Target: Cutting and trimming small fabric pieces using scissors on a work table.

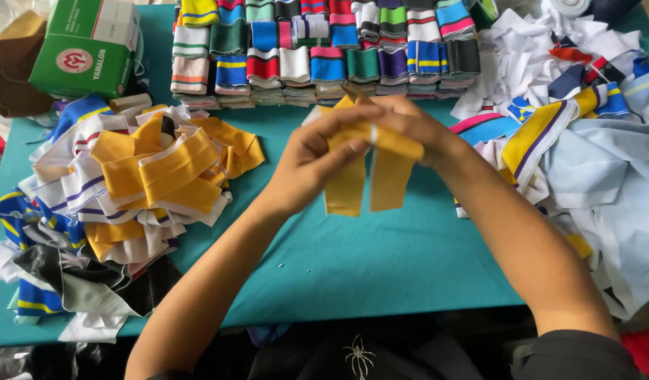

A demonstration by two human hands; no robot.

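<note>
- A yellow ribbed fabric strip point(370, 172) with a thin white stripe hangs folded over above the middle of the teal table point(380, 260); its two ends dangle side by side, pointing toward 6 o'clock.
- The left hand point(314, 158) pinches the strip's fold from the 9 o'clock side, thumb and fingers closed on the cloth.
- The right hand point(416, 127) grips the same fold from the 3 o'clock side, fingers curled over the top edge. The two hands sit together, touching at the strip, both clamped on it.
- At 12 o'clock from the hands, just beyond them, stands a tidy block of folded striped collar pieces point(324, 53) in rows: red, blue, green, purple, pink, black and white.
- At 9 o'clock lies a loose heap of yellow and white strips point(162, 169), like the one held, resting on more strips in white, blue and black that spill toward 7 o'clock.
- At 10 to 11 o'clock, at the table's far corner, sits a green and white cardboard box point(85, 46), with brown cloth point(11, 70) beside it.
- At 2 to 4 o'clock a jumbled pile of mixed fabric point(584, 134) covers the table's right side: white scraps, pale blue cloth, and strips striped in yellow, blue and pink.
- Both bare forearms reach in from 6 o'clock, with a dark sleeve edge point(577, 352) showing at the lower right.
</note>
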